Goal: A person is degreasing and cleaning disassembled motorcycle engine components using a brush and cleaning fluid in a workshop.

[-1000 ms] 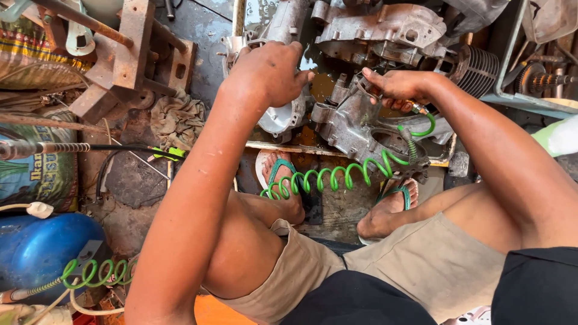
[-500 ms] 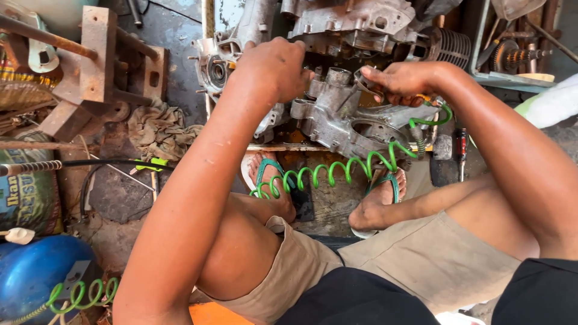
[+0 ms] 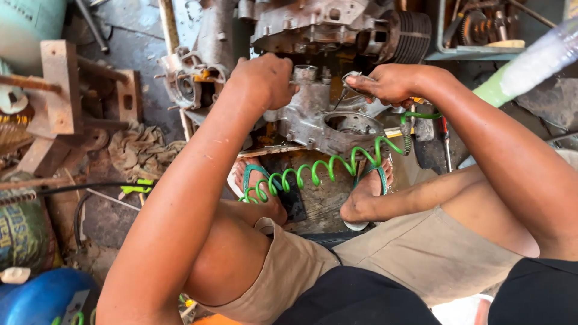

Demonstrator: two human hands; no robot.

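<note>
The grey engine casing (image 3: 325, 123), set on the ground before the feet, is steadied by the left hand (image 3: 265, 78), fingers curled tight on its upper edge, while the right hand (image 3: 391, 83) pinches a small metal tool (image 3: 348, 84). A slip could be caused by the greasy metal, or a snag by the green coiled hose (image 3: 313, 171). The tool's tip and the left fingertips are hidden.

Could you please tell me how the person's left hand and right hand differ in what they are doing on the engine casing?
The left hand is closed into a fist at the casing's top edge; what it grips is hidden. The right hand pinches a small metal tool in its fingers, tip pointing down at the engine casing. A green coiled hose runs up to the right hand, not the left. Both work over the same casing.
</note>
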